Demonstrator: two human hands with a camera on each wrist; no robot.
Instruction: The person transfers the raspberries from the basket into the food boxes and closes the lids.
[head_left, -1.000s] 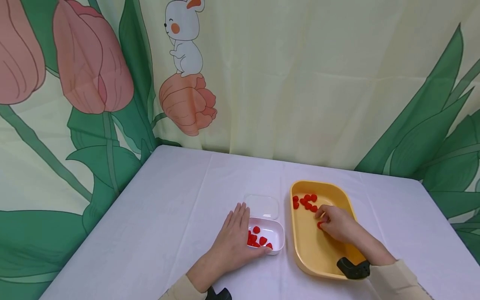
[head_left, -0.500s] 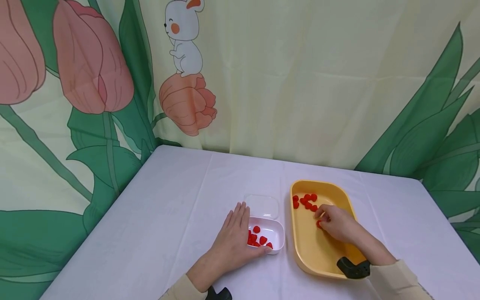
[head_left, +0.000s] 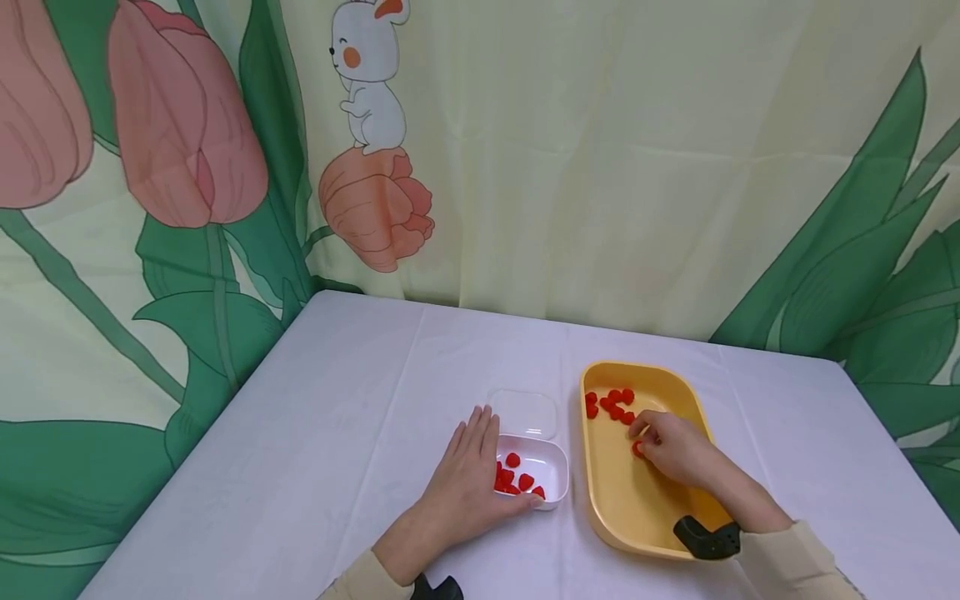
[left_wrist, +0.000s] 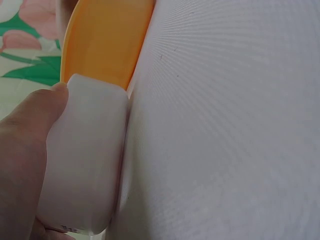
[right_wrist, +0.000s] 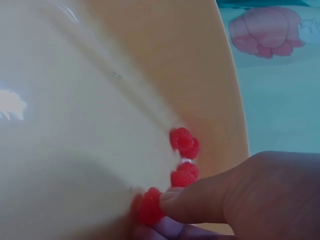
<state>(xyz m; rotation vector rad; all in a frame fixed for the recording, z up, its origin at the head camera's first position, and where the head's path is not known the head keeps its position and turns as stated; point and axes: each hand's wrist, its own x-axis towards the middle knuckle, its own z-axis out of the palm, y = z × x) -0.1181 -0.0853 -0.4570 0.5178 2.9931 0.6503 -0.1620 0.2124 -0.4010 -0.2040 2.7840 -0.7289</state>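
Note:
My right hand point(head_left: 678, 450) reaches into a yellow tray point(head_left: 622, 517), pinching a red raspberry point(right_wrist: 151, 206) between thumb and fingers. Several more raspberries point(head_left: 616, 412) lie near the tray's far left side. Left of the tray stands a small white box point(head_left: 557, 471) with several raspberries point(head_left: 527, 482) inside. My left hand point(head_left: 461, 487) rests against this box, fingers straight along its left side and thumb along the near rim. It covers part of the box and its contents. In the left wrist view the thumb touches a corner of the white box point(left_wrist: 90, 155).
A clear plastic lid point(head_left: 525, 414) lies flat on the white cloth point(head_left: 315, 433) just behind the box. Behind the table hangs a curtain point(head_left: 570, 167) printed with tulips and a rabbit. Dark wrist devices point(head_left: 707, 537) sit on both wrists.
Almost nothing differs. The raspberry in my right fingers has shifted very slightly, while the left hand, the box and the tray stay in place.

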